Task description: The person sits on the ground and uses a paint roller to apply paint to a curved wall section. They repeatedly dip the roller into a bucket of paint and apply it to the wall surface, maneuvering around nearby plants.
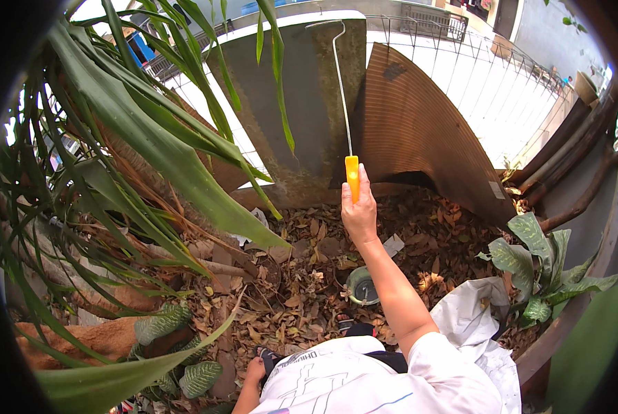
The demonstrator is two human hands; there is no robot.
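My right hand [359,207] is closed round the yellow handle of a paint roller [352,176], arm stretched out ahead. From the handle a long thin metal rod runs up to the top edge of a grey concrete wall panel [292,90], where it bends to the left. Its roller end is too faint there to make out. Low in the view hangs my left hand [255,370], beside my sandalled foot; its fingers are too small to read. Between my right forearm and the leaf litter stands a small round bucket [354,279] with something dark in it.
Long strap-like leaves [136,131] reach in from the left. A rusty corrugated sheet [426,117] leans right of the panel, before a wire fence [475,62]. Dry leaves [302,276] cover the ground. A white sheet [471,310] and broad-leaved plant [544,269] lie right.
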